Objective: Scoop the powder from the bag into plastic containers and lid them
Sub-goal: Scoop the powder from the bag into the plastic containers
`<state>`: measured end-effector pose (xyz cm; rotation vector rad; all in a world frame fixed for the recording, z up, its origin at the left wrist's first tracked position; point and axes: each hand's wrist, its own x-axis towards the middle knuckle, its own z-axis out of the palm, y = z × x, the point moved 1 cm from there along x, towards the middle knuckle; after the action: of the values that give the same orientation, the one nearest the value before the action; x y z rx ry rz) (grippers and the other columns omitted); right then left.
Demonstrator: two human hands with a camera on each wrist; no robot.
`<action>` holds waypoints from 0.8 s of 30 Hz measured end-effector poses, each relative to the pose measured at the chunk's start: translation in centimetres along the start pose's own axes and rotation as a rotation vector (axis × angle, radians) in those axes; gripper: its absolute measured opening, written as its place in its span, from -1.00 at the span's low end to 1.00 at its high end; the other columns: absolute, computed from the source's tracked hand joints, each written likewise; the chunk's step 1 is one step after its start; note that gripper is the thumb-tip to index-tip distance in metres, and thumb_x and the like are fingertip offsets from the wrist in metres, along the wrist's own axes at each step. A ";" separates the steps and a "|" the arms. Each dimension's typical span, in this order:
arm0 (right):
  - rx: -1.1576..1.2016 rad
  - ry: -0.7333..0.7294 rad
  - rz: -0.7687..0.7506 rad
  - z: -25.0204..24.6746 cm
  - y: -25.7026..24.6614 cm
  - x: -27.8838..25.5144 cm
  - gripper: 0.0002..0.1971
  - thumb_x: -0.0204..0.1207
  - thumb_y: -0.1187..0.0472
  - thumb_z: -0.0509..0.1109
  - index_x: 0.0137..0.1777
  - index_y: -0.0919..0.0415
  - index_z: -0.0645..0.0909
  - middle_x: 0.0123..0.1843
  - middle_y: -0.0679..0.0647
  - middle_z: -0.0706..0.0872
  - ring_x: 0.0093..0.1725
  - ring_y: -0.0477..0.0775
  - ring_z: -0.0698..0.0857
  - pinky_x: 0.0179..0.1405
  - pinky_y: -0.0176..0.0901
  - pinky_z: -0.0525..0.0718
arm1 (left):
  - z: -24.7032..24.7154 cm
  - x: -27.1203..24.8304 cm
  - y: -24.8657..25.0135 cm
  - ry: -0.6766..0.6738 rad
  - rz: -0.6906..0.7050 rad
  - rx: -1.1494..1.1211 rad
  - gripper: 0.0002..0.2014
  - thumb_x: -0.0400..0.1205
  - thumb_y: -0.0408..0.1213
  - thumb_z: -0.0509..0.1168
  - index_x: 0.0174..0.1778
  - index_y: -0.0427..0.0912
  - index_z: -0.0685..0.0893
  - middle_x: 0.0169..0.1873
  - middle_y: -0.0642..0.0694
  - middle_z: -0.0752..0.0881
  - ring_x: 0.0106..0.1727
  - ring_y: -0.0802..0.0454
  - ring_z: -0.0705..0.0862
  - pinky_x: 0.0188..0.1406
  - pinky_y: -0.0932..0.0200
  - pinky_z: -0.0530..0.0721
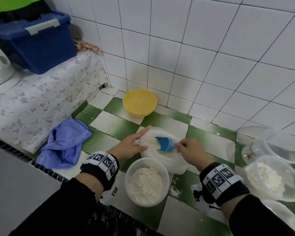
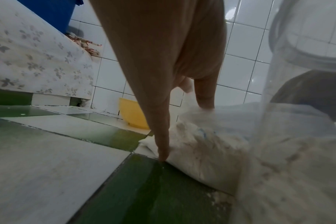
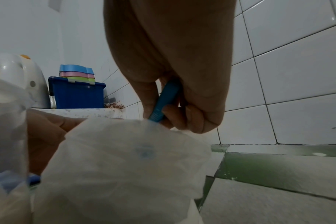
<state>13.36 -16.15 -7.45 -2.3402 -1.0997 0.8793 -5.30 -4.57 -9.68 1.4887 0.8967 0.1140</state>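
Note:
A clear plastic bag of white powder (image 1: 169, 160) lies on the green-and-white tiled counter. My left hand (image 1: 134, 143) rests on the bag's left edge with straight fingers, one fingertip (image 2: 163, 157) touching the tile beside it. My right hand (image 1: 187, 147) grips the handle of a blue scoop (image 1: 165, 143), which sits inside the bag with powder in it; the handle (image 3: 163, 103) shows between curled fingers. A round plastic container (image 1: 146, 181) partly filled with powder stands just in front of the bag. Another container with powder (image 1: 272, 178) stands at the right.
A yellow bowl (image 1: 139, 102) sits by the tiled wall behind the bag. A blue cloth (image 1: 65, 143) lies at the left. More clear containers and lids (image 1: 283, 145) crowd the right edge. A blue storage box (image 1: 34, 40) rests on a cloth-covered ledge at far left.

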 end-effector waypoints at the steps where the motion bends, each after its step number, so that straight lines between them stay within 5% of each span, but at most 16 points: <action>1: 0.001 -0.007 -0.004 0.1 -0.1 0.1 -0.72 0.65 0.13 0.24 -0.09 0.30 0.70 -0.27 0.04 0.62 -0.34 -0.09 0.49 -0.42 -0.37 0.40 | 0.0 0.1 0.0 -0.002 -0.006 0.009 -0.32 0.62 -0.41 0.35 0.50 0.38 0.34 0.42 0.09 0.53 0.36 0.02 0.58 0.16 0.30 0.67; 4: 0.017 -0.030 -0.010 0.5 -0.5 0.3 -0.73 0.65 0.13 0.24 -0.14 0.27 0.67 -0.20 0.11 0.66 -0.30 -0.04 0.51 -0.41 -0.36 0.41 | 0.0 0.2 0.0 -0.005 -0.037 0.024 -0.35 0.63 -0.40 0.35 0.48 0.38 0.38 0.44 -0.01 0.53 0.39 -0.02 0.57 0.37 -0.01 0.60; 10: 0.075 -0.077 -0.018 1.4 -1.0 0.6 -0.71 0.65 0.15 0.24 -0.05 0.35 0.70 -0.12 0.23 0.73 -0.29 0.00 0.53 -0.36 -0.31 0.45 | 0.1 0.2 -0.1 0.001 -0.049 -0.012 -0.35 0.61 -0.44 0.36 0.49 0.30 0.43 0.44 -0.09 0.53 0.35 -0.09 0.61 0.32 -0.13 0.63; 18: 0.179 -0.073 0.031 1.6 -1.1 0.6 -0.70 0.66 0.18 0.24 -0.06 0.41 0.71 -0.31 0.08 0.65 -0.40 -0.09 0.45 -0.41 -0.30 0.39 | 0.7 0.3 0.1 -0.044 -0.017 -0.069 -0.33 0.61 -0.49 0.34 0.52 0.25 0.40 0.45 -0.06 0.51 0.39 -0.06 0.58 0.28 0.00 0.66; 24: 0.266 -0.058 0.118 1.1 -0.3 0.3 -0.71 0.65 0.16 0.25 -0.02 0.37 0.72 -0.19 0.19 0.67 -0.47 -0.06 0.35 -0.50 -0.30 0.32 | 0.5 0.0 0.0 -0.028 -0.012 -0.003 -0.32 0.60 -0.47 0.37 0.54 0.23 0.39 0.47 -0.05 0.51 0.39 -0.08 0.59 0.28 -0.03 0.67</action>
<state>12.61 -15.59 -8.18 -2.1869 -0.8151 1.0713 -5.00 -4.95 -9.77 1.4786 0.8824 0.0860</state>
